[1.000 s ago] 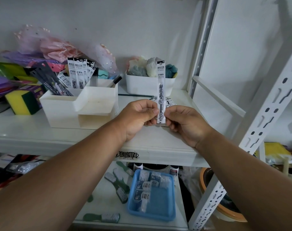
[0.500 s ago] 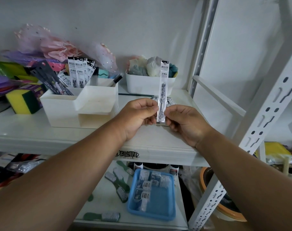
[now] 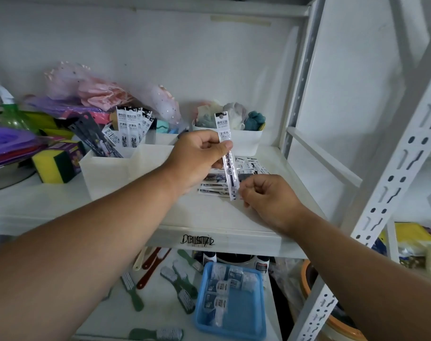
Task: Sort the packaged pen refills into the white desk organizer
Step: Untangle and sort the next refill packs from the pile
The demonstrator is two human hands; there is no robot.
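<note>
My left hand (image 3: 199, 156) pinches one packaged pen refill (image 3: 228, 156), a long clear sleeve with a white header, held upright above the shelf. My right hand (image 3: 266, 195) hovers just right of the sleeve's lower end with fingers curled and nothing held in them. A pile of packaged refills (image 3: 236, 175) lies flat on the white shelf under both hands. The white desk organizer (image 3: 116, 168) stands to the left of my left hand, with several refill packs (image 3: 132, 129) standing in its rear compartment.
A white bin of cloths (image 3: 246, 143) stands behind the pile. A yellow-green sponge (image 3: 54, 163) and coloured clutter lie at left. A slotted metal upright (image 3: 391, 183) borders the right. On the lower shelf sit a blue tray (image 3: 230, 299) and brushes.
My left hand has lifted the refill up and away toward the organizer side. My right hand has let go of the sleeve and dropped lower, uncovering the pile on the shelf.
</note>
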